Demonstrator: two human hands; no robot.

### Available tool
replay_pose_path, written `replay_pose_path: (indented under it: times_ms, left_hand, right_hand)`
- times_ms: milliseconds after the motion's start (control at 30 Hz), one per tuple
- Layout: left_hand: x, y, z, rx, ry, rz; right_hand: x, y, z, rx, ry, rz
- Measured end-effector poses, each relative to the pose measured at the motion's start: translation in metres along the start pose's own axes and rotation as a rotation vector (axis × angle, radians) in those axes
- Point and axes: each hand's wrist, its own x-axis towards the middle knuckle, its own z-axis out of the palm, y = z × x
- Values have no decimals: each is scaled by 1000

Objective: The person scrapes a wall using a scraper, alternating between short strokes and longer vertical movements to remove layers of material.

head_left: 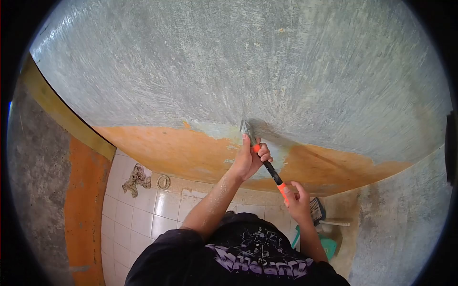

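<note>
Holding scraper (272,170); left hand (247,161) was closed around its upper handle | right hand (297,202), half open, pinched its lower end | wall (229,62) stood beyond its blade (244,127)

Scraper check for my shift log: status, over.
Left hand grips scraper near head; right hand at handle end. Blade at wall, contact unclear. Cloth on floor, out of the way.
</note>
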Motion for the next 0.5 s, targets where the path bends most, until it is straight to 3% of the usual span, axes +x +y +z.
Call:
replay_pose_path:
  times_ms: [233, 267, 500]
  left_hand:
    - [11, -26, 20, -5, -47, -85]
    - [14, -31, 20, -7, -67, -98]
    - [3, 0, -5, -24, -70, -9]
  right_hand:
    - [-15, 16, -40, 50, 156, 38]
    - [-20, -7, -42, 48, 139, 106]
    - [7, -5, -16, -56, 24, -17]
